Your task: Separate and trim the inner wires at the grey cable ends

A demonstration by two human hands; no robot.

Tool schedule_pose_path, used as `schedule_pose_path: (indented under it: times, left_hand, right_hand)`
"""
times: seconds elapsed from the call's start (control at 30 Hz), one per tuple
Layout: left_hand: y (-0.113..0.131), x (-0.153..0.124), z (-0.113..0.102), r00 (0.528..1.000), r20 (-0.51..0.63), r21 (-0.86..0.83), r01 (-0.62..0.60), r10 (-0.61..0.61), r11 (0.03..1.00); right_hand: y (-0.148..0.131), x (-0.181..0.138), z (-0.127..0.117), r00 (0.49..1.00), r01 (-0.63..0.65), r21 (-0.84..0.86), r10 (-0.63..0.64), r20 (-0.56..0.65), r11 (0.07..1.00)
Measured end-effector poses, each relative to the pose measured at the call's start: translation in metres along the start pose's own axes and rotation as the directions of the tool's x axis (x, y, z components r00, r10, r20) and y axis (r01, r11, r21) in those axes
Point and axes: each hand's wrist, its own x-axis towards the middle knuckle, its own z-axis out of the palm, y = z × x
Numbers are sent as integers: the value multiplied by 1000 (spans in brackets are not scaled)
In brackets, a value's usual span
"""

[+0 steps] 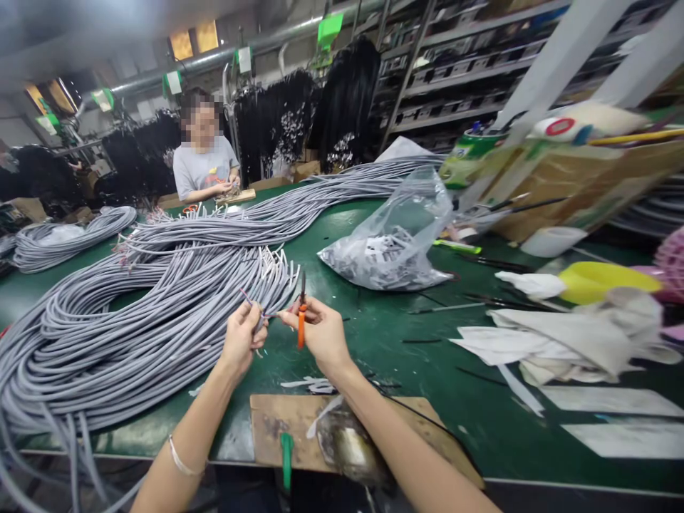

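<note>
Left hand pinches a grey cable end, its length trailing toward 10 o'clock into the big bundle. Right hand, at 3 o'clock of it, grips orange-handled pliers upright (tips at 12), nearly touching the cable's bared wires.
</note>
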Motion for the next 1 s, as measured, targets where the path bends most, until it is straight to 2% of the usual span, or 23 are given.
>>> schedule_pose_path:
  times: [0.1, 0.17, 0.27, 0.37, 0.43, 0.5, 0.63, 0.77, 1.0]
  left_hand:
    - [10, -3, -9, 954, 291, 85, 55, -77, 995]
    - [12, -5, -13, 927, 369, 115, 22, -63, 993]
    - [11, -5, -14, 940, 334, 76, -93, 62, 993]
    - [9, -3, -15, 942, 202, 30, -279, 267, 960]
    - [10, -3, -17, 907, 147, 72, -408, 395, 910]
    - [12, -5, -20, 864, 153, 174, -501, 479, 848]
    - [16, -11, -21, 808, 224, 433, -583, 544, 687]
    - [17, -14, -20, 785, 303, 582, -602, 540, 547]
    - [16, -13, -21, 739, 330, 618, -640, 588, 457]
  right_hand:
    - [-1, 2, -2, 998, -53, 33, 54, -11, 998]
    - [0, 2, -3, 991, -129, 39, 127, 42, 991]
    - [2, 0, -2, 978, -169, -41, 173, 114, 985]
    - [1, -5, -2, 993, 30, -238, -1, 121, 971]
    - [-2, -9, -2, 974, 208, -401, -152, 168, 892]
    - [-5, -12, -2, 936, 348, -517, -256, 242, 782]
    - [-5, -15, -3, 862, 508, -609, -358, 360, 610]
    - [0, -14, -6, 854, 519, -683, -345, 389, 514]
    - [1, -17, -9, 887, 462, -772, -211, 411, 438]
